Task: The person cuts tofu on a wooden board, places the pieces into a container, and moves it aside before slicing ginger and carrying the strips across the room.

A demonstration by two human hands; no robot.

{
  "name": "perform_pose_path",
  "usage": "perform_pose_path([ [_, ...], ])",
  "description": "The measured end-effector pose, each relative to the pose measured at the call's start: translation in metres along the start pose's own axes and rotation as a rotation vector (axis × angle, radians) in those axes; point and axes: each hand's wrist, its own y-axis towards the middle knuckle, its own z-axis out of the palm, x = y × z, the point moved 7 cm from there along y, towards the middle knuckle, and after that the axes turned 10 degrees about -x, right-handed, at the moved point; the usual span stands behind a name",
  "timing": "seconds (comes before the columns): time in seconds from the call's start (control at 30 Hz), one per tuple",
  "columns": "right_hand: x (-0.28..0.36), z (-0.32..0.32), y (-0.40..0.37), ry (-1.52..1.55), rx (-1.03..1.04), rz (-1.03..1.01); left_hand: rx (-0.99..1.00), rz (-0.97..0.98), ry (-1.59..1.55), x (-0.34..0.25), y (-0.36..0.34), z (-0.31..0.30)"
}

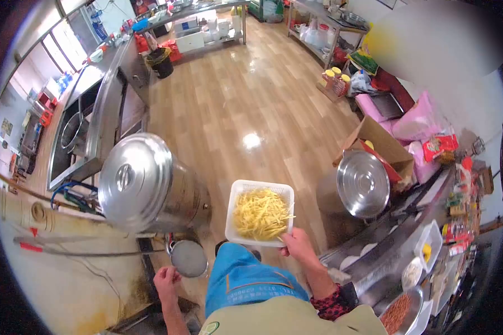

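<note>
A white plastic basket (pixel 232 223) full of thin yellow strips (pixel 262 214) is held out in front of my body. My right hand (pixel 299 244) grips its lower right corner. Down at the left, my left hand (pixel 166 277) is beside a round grey pan-like object (pixel 189 259); its fingers are curled, and whether they hold anything is too small to tell. Below the basket is my blue apron (pixel 251 276).
A large lidded steel pot (pixel 137 181) stands at left, another steel pot (pixel 363 184) at right beside a cardboard box (pixel 377 139). A steel counter with bowls runs along the lower right. A black bin (pixel 160 62) stands farther back.
</note>
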Motion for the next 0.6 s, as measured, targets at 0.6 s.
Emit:
perform_pose_path([
  [0.6, 0.311, -0.102, 0.374, 0.001, -0.253, 0.047, 1.252, 0.037, 0.356, -0.313, 0.194, 0.674],
])
